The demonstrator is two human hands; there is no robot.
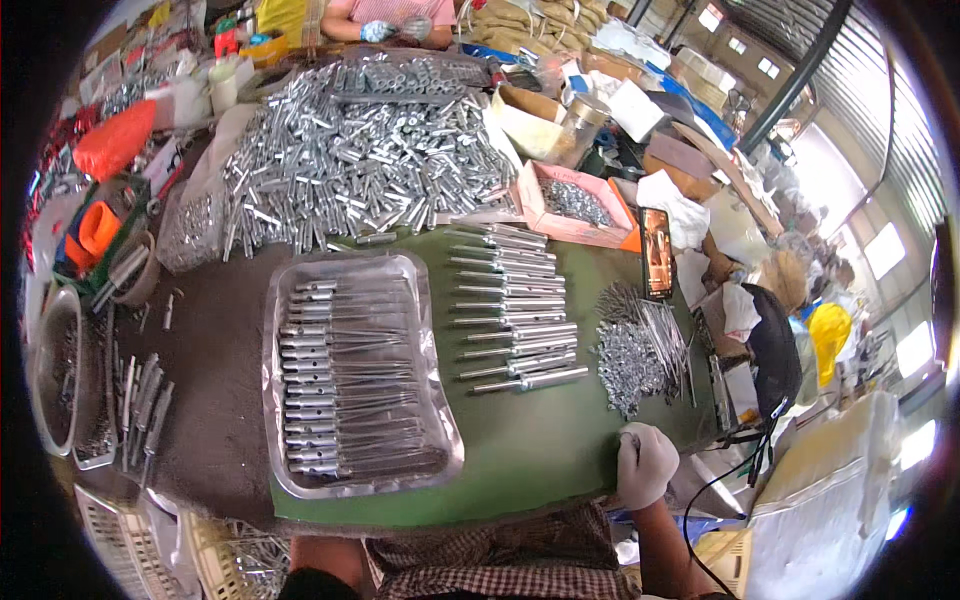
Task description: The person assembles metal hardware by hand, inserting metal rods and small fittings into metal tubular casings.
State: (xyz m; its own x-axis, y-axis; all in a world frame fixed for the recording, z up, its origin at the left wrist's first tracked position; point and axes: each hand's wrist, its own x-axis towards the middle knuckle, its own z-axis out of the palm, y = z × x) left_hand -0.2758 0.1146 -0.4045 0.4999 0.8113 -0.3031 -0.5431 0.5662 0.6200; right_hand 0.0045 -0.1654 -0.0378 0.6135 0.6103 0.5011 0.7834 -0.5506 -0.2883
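Note:
My right hand (647,466), in a white glove, rests at the front edge of the table on the right. Its fingers are curled closed, and anything inside them is hidden. A heap of small metal pieces (630,365) lies just beyond it, with thin metal rods (665,335) beside the heap. My left forearm shows at the lower edge, but the left hand is hidden below the tabletop. In front of me a clear plastic tray (440,400) holds a column of metal tubes with thin rods (330,385). To its right, more tubes with rods (530,340) lie in a column on the green mat (500,440).
A large pile of metal tubes (370,150) covers the back of the table. A pink box (530,205) of small parts and a phone (656,250) stand at right. Bowls (45,400) and loose tubes (150,400) lie at left. Another person's gloved hands (395,30) are at the far side.

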